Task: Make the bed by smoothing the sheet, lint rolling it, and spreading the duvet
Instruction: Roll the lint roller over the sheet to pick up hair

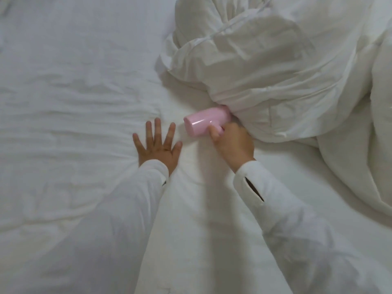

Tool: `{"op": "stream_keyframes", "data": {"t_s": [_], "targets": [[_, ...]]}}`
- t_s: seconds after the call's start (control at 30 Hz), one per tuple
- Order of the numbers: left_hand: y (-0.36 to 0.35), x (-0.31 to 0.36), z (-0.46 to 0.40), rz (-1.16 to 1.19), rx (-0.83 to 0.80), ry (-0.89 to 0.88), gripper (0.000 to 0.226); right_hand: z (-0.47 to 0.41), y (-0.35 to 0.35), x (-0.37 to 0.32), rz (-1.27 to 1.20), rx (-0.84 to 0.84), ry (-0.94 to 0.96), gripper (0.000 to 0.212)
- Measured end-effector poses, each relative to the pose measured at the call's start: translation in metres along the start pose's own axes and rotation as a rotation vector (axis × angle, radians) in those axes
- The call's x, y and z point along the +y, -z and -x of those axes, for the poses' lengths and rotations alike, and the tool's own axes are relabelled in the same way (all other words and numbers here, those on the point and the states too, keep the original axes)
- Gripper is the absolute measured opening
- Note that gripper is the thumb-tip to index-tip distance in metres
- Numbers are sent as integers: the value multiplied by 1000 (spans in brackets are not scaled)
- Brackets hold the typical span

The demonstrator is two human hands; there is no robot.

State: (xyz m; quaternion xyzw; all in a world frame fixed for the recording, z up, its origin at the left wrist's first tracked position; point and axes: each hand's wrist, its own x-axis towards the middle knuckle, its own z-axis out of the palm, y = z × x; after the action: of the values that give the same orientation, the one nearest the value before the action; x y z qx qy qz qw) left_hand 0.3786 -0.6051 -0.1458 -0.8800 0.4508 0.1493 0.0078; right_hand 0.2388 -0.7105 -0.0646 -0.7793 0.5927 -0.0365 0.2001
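- A wrinkled white sheet covered the bed beneath both hands.
- A bunched white duvet lay heaped just beyond the right hand.
- The left hand pressed flat on the sheet, fingers spread, grasping nothing.
- The right hand gripped a pink lint roller, its far end touching the duvet.

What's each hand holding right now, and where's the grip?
The right hand holds the pink lint roller by its handle, thumb at the neck. The left hand holds nothing, flat on the sheet.
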Motion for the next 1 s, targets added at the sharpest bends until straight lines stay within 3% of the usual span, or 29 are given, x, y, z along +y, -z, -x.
{"op": "stream_keyframes", "data": {"t_s": [0.23,0.53,0.8,1.0], "targets": [[-12,-2,-13,38,-29,7,56,-75,-27,-60,-87,-28,4,45],[-5,-2,-11,43,-58,7,59,10,-13,17,98,-61,-81,47],[-9,-2,-16,22,-74,17,60,-60,-25,-42,-1,-40,-7,49],[-1,-1,-6,-27,-38,0,60,25,-16,26,139,-61,-28,50]]}}
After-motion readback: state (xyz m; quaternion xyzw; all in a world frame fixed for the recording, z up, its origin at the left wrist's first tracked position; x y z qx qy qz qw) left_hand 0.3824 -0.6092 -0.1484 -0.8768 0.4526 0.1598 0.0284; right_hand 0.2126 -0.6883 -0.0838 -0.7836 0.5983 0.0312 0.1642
